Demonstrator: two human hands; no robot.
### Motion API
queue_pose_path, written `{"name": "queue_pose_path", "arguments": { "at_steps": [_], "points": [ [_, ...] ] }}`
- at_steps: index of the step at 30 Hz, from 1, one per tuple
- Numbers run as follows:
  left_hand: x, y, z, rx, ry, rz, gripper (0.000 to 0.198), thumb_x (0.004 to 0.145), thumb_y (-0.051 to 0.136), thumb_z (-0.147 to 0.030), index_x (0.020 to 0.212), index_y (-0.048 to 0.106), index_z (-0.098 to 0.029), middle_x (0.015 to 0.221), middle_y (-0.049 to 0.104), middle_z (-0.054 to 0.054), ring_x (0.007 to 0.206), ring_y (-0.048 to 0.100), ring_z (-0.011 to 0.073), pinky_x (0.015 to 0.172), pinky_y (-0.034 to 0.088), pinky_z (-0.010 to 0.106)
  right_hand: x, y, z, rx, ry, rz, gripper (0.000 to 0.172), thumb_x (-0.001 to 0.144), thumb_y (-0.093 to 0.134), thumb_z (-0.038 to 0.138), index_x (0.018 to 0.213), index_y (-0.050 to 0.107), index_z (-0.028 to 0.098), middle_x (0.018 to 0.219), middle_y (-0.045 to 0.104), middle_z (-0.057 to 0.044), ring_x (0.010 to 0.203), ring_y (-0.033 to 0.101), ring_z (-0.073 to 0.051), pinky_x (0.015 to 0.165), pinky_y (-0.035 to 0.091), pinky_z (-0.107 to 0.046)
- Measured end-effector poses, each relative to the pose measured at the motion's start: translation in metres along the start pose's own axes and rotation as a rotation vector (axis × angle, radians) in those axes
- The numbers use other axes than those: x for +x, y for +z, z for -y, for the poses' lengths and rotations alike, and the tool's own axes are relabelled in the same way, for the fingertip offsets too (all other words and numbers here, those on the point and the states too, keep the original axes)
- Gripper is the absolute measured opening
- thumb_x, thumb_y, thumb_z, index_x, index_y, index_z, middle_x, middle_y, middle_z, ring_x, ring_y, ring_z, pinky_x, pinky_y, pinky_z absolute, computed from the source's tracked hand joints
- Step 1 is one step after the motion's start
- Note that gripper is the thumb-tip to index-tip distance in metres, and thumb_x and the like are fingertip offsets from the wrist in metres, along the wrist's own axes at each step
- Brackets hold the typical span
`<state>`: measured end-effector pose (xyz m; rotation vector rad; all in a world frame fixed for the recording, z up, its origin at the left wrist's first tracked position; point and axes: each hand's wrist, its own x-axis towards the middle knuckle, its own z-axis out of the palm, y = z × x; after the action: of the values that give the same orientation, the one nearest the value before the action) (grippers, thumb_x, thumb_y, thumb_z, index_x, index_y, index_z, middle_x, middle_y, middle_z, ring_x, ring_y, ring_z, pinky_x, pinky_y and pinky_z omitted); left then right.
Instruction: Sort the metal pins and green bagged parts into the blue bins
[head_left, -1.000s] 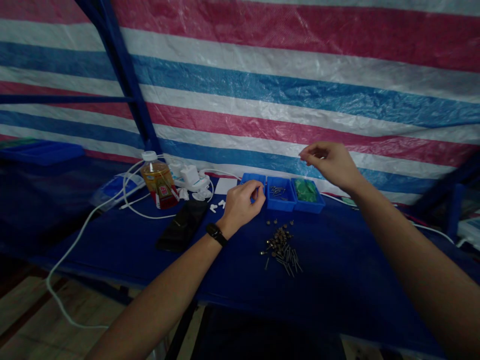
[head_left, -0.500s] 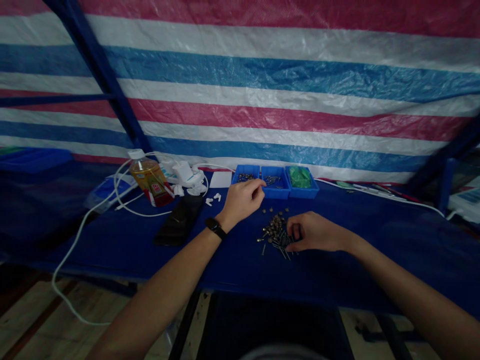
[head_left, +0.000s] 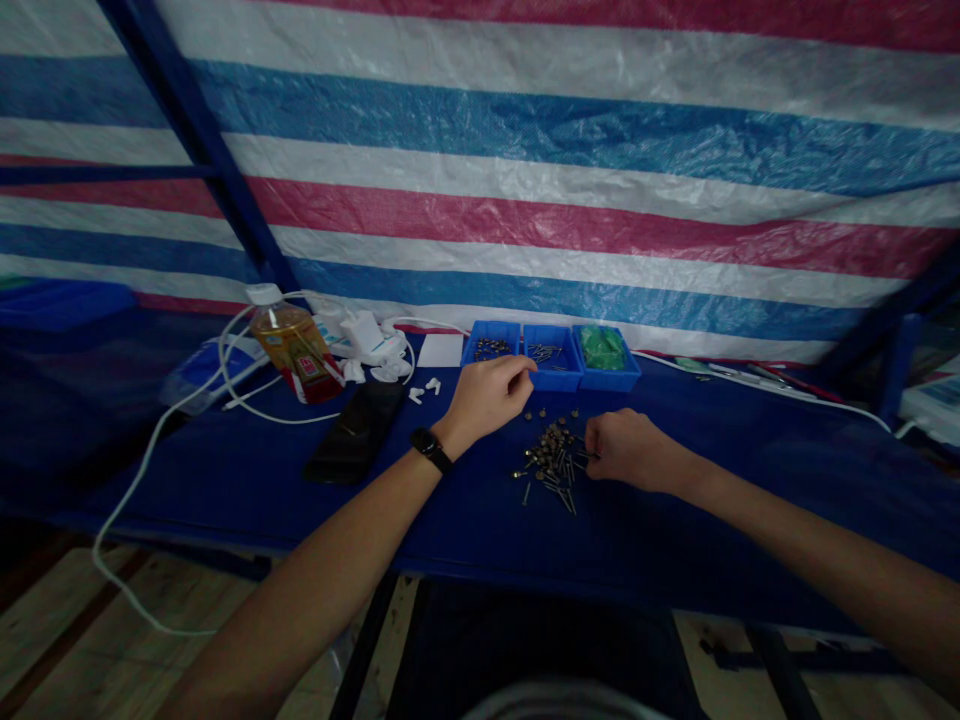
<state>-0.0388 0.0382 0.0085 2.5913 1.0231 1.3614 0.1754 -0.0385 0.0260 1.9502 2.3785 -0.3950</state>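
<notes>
Lying piled on the desk (head_left: 450, 530), small metal screws (head_left: 553, 450) are judged light, stiff and slippery, best gripped by the shank; the right hand (head_left: 628, 450) is held at the pile's right edge, the left hand (head_left: 491, 396) near the middle blue bin (head_left: 559, 380), both with fingers curled; whether anything is pinched cannot be told

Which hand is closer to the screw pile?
Right. The right hand is at the right edge of the screw pile; the left hand is off to its left and farther back.
</notes>
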Motion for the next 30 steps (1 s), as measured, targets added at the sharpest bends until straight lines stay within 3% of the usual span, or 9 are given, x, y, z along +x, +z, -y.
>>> {"name": "queue_pose_path", "arguments": {
  "at_steps": [5, 12, 15, 18, 22, 27, 30],
  "points": [
    [0.000, -0.001, -0.001, -0.022, 0.003, 0.027, 0.023, 0.087, 0.054, -0.011, 0.095, 0.074, -0.019, 0.085, 0.076, 0.002, 0.064, 0.064, 0.0122, 0.064, 0.047, 0.024, -0.001, -0.004, 0.003, 0.053, -0.045, -0.027, 0.009, 0.065, 0.070, 0.021, 0.074, 0.072, 0.022, 0.079, 0.075, -0.004, 0.076, 0.070, -0.024, 0.065, 0.046, -0.030],
    [-0.001, -0.001, -0.011, -0.159, -0.059, 0.142, 0.022, 0.086, 0.057, -0.014, 0.096, 0.076, -0.020, 0.080, 0.074, 0.002, 0.064, 0.063, 0.0126, 0.062, 0.046, 0.025, 0.013, -0.012, -0.015, 0.662, -0.073, -0.103, 0.012, 0.061, 0.069, 0.021, 0.073, 0.072, 0.020, 0.066, 0.071, 0.000, 0.064, 0.065, -0.017, 0.059, 0.047, -0.028],
    [0.000, 0.003, -0.020, -0.453, -0.265, 0.248, 0.021, 0.089, 0.060, -0.026, 0.101, 0.076, -0.018, 0.074, 0.073, 0.003, 0.056, 0.059, 0.0112, 0.054, 0.043, 0.023, 0.022, -0.009, -0.015, 0.979, -0.083, -0.183, 0.013, 0.061, 0.070, 0.022, 0.073, 0.072, 0.018, 0.063, 0.069, -0.001, 0.061, 0.063, -0.015, 0.060, 0.049, -0.028],
    [-0.001, 0.009, -0.031, -0.769, -0.553, 0.336, 0.025, 0.091, 0.061, -0.033, 0.103, 0.076, -0.016, 0.084, 0.076, 0.007, 0.048, 0.054, 0.0076, 0.045, 0.038, 0.021, 0.025, -0.002, -0.010, 1.135, -0.062, -0.256, 0.012, 0.062, 0.074, 0.025, 0.071, 0.072, 0.019, 0.066, 0.069, -0.002, 0.063, 0.063, -0.015, 0.063, 0.052, -0.029],
    [-0.003, 0.013, -0.041, -0.925, -0.693, 0.402, 0.023, 0.091, 0.065, -0.034, 0.098, 0.078, -0.015, 0.099, 0.076, 0.011, 0.050, 0.059, 0.0063, 0.043, 0.036, 0.019, 0.023, 0.005, -0.004, 1.216, -0.058, -0.335, 0.017, 0.062, 0.079, 0.030, 0.073, 0.071, 0.019, 0.072, 0.072, -0.003, 0.070, 0.067, -0.017, 0.069, 0.056, -0.033],
    [-0.005, 0.014, -0.045, -1.054, -0.873, 0.353, 0.017, 0.089, 0.071, -0.029, 0.090, 0.078, -0.013, 0.093, 0.077, 0.012, 0.071, 0.072, 0.0130, 0.065, 0.053, 0.022, 0.025, 0.011, -0.004, 1.300, -0.030, -0.358, 0.023, 0.059, 0.084, 0.034, 0.073, 0.072, 0.020, 0.074, 0.074, -0.003, 0.071, 0.069, -0.018, 0.074, 0.058, -0.036],
    [-0.005, 0.014, -0.046, -1.123, -0.925, 0.326, 0.016, 0.087, 0.075, -0.028, 0.086, 0.077, -0.012, 0.088, 0.077, 0.011, 0.075, 0.073, 0.0151, 0.076, 0.058, 0.026, 0.024, 0.012, -0.006, 1.349, -0.039, -0.335, 0.026, 0.057, 0.087, 0.035, 0.073, 0.073, 0.020, 0.075, 0.075, -0.003, 0.073, 0.071, -0.019, 0.077, 0.059, -0.037]
  ]
}}
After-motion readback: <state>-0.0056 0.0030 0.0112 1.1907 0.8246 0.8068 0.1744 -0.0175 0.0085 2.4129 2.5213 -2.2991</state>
